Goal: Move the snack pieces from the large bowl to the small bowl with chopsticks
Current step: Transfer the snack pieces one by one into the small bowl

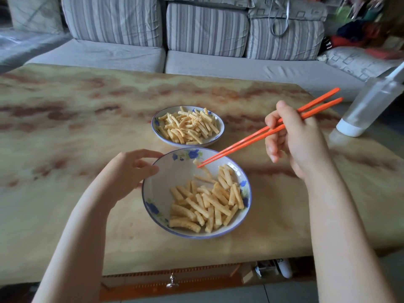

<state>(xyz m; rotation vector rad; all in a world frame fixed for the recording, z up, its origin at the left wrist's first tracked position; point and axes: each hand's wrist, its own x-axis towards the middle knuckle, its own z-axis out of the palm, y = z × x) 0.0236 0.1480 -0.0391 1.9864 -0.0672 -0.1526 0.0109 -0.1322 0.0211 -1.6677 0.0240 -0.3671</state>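
The right hand (299, 141) gripped the orange chopsticks (247, 142), tips together at one snack piece (195, 162) by the far wall of the large bowl (170, 178); the left hand (129, 171) held its rim; the small bowl (156, 126), heaped, sat just beyond.

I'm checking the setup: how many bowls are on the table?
2. The large bowl sits nearest the person, left hand holding its rim, chopsticks tips over it; the small bowl lies just beyond, toward the sofa. None appears hidden.
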